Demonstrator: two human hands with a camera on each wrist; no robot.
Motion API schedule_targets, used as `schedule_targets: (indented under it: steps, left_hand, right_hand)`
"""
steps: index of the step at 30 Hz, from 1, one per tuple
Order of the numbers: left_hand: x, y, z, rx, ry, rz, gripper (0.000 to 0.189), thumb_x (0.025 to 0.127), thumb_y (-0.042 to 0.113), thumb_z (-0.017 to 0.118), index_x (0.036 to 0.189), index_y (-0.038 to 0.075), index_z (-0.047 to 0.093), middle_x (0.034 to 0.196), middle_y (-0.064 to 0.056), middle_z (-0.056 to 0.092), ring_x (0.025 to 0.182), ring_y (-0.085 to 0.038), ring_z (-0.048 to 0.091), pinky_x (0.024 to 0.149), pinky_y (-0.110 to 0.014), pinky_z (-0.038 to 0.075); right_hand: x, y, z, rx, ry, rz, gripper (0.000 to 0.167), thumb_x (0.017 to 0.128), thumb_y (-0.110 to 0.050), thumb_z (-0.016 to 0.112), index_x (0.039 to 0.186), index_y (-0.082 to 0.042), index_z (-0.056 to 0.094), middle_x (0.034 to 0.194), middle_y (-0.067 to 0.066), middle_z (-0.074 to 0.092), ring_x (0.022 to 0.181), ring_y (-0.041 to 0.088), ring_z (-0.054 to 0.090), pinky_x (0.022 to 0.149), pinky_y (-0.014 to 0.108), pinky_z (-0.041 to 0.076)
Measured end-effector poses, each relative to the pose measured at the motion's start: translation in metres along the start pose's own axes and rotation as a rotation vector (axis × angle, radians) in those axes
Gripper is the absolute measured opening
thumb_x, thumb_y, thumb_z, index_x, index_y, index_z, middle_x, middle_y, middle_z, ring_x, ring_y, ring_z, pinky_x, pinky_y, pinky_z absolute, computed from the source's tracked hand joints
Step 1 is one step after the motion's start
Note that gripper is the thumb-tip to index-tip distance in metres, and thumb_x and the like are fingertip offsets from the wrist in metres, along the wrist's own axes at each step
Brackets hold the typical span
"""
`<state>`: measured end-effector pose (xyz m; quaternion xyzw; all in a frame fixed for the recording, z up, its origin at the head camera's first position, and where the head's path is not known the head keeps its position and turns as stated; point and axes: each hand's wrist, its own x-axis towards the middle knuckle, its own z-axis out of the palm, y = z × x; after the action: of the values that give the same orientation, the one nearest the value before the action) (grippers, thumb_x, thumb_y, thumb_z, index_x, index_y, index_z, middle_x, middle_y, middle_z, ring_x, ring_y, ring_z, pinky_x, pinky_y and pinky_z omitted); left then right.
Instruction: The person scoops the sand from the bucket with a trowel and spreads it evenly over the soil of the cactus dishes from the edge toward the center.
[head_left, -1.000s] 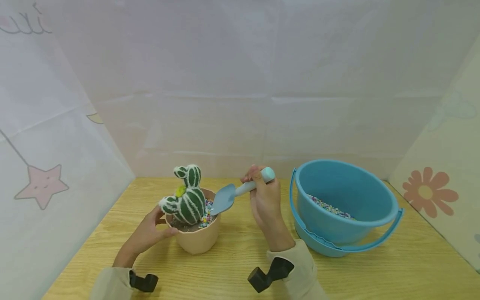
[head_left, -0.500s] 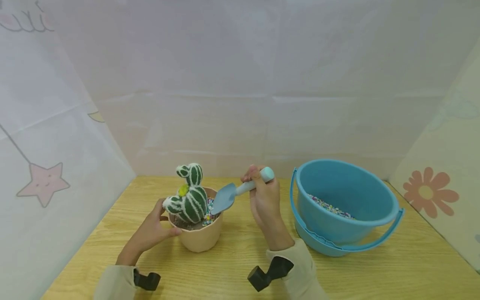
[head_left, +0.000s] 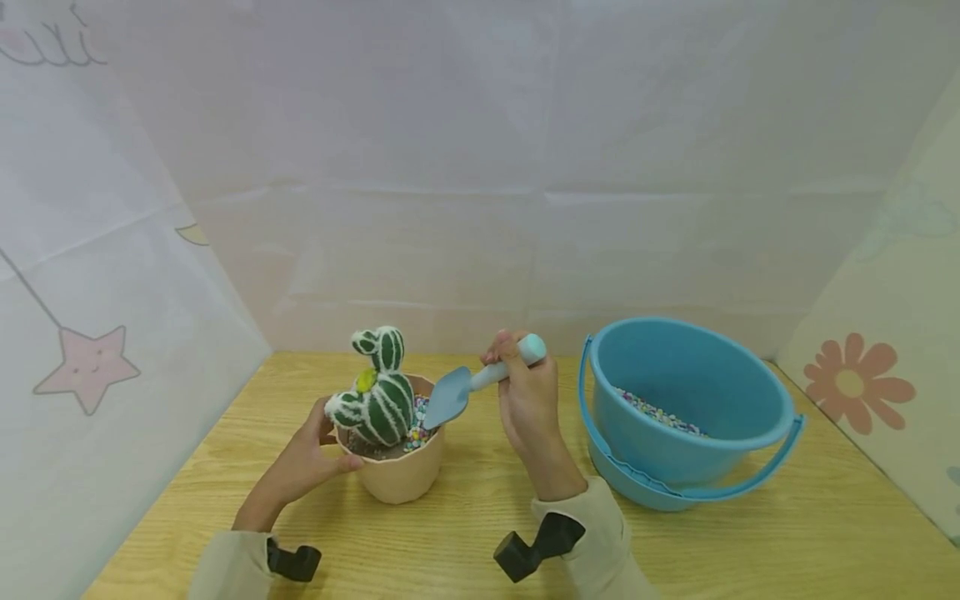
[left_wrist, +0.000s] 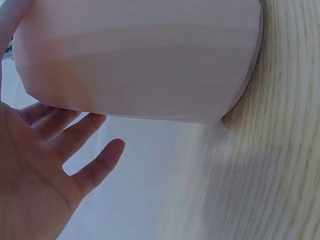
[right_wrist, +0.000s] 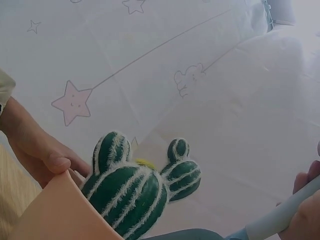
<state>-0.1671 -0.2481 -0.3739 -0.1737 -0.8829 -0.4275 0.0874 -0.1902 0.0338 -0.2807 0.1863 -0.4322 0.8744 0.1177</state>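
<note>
A green cactus (head_left: 387, 410) with white fuzzy ridges and a yellow spot stands in a peach plant pot (head_left: 402, 478). My left hand (head_left: 302, 468) holds that pot by its left side, thumb at the near rim; the left wrist view shows fingers (left_wrist: 80, 137) against its wall. With curled fingers my right hand (head_left: 529, 408) grips the pale handle of a blue toy trowel (head_left: 448, 397). The trowel's tip points down at the pot's right rim, over multicoloured pebbles (head_left: 417, 437) beside the cactus. Brown soil-like filling shows at the pot's front left.
To the right stands a blue bucket (head_left: 622, 446) with its handle lowered in front, holding more coloured pebbles (head_left: 660, 414). Everything rests on a wooden table (head_left: 450, 550). Pale printed sheets (head_left: 420, 250) close off the back and both sides.
Early on, the pot with the cactus and my left hand shifted slightly right and back; over the last half second they hold still. The trowel stays nearly in place throughout.
</note>
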Motion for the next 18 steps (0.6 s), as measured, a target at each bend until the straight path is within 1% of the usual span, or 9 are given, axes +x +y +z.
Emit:
schedule_targets:
  steps: [5,9,11,12,14,18]
  left_hand:
    - [0.001,0.002,0.001,0.003,-0.009,-0.007,0.088,0.081,0.018,0.077,0.145,-0.001,0.020,0.137,-0.027,0.046,0.120,-0.042,0.048,0.089,-0.051,0.046]
    - [0.000,0.007,0.000,0.023,-0.008,-0.032,0.088,0.082,0.020,0.076,0.146,-0.001,0.020,0.140,-0.027,0.042,0.124,-0.042,0.046,0.089,-0.041,0.049]
    - [-0.001,0.010,-0.002,0.038,-0.011,-0.043,0.089,0.082,0.022,0.075,0.147,-0.001,0.019,0.140,-0.027,0.042,0.122,-0.041,0.047,0.087,-0.034,0.050]
    - [-0.002,0.011,-0.003,0.045,-0.010,-0.042,0.089,0.083,0.022,0.075,0.147,-0.001,0.019,0.140,-0.026,0.042,0.122,-0.041,0.047,0.086,-0.032,0.050]
    - [-0.004,0.013,-0.005,0.057,-0.008,-0.036,0.088,0.083,0.022,0.074,0.147,-0.001,0.019,0.140,-0.025,0.041,0.121,-0.039,0.047,0.086,-0.032,0.050]
    - [-0.007,0.018,-0.007,0.094,0.014,-0.027,0.085,0.084,0.023,0.074,0.148,0.002,0.022,0.141,-0.021,0.039,0.122,-0.038,0.045,0.086,-0.039,0.050]
  right_hand:
    - [0.000,-0.005,-0.002,0.009,0.011,-0.007,0.025,0.098,-0.007,0.051,0.073,-0.010,0.052,0.070,-0.001,0.052,0.073,0.014,0.052,0.081,0.027,0.048]
    - [0.001,-0.009,-0.005,0.035,0.023,-0.014,0.026,0.098,-0.008,0.053,0.072,-0.011,0.053,0.070,-0.001,0.053,0.072,0.013,0.053,0.080,0.027,0.049]
    - [0.001,-0.009,-0.007,0.053,0.028,-0.007,0.027,0.098,-0.007,0.052,0.071,-0.010,0.053,0.068,0.000,0.052,0.070,0.014,0.052,0.078,0.027,0.049]
    - [0.002,-0.009,-0.008,0.064,0.028,0.002,0.028,0.098,-0.006,0.051,0.070,-0.010,0.053,0.068,0.000,0.052,0.070,0.014,0.051,0.078,0.027,0.048]
    - [0.003,-0.010,-0.011,0.086,0.026,0.020,0.032,0.099,-0.005,0.047,0.068,-0.011,0.052,0.066,-0.001,0.050,0.069,0.013,0.049,0.077,0.027,0.047]
    - [0.005,-0.014,-0.019,0.123,0.021,0.044,0.037,0.100,-0.004,0.042,0.063,-0.011,0.048,0.064,-0.002,0.048,0.067,0.013,0.046,0.076,0.027,0.045]
